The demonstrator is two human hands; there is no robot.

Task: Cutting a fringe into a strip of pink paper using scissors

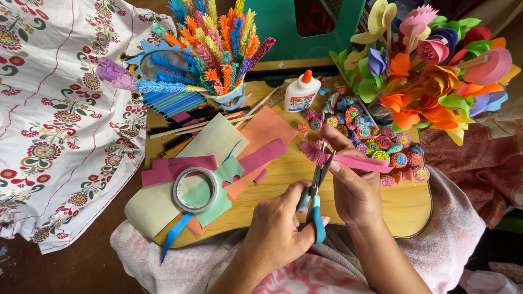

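**Fringing a pink strip**

Right hand (357, 188) pinches the pink paper strip (348, 161), which runs toward 3 o'clock from its fingers. Left hand (280, 226) grips blue-handled scissors (316, 198), blades pointing to 12 at the strip's fringed end, over the wooden board (406, 209).

Your scissors (315, 204) have blue handles, and the fringed paper strip (348, 160) at the frame's centre is pink. The glue bottle (301, 92) above is white with an orange cap. At upper left lies a white cloth (54, 109) with red and green floral patterning. The paper flowers (436, 71) at upper right are orange, green, pink and purple.
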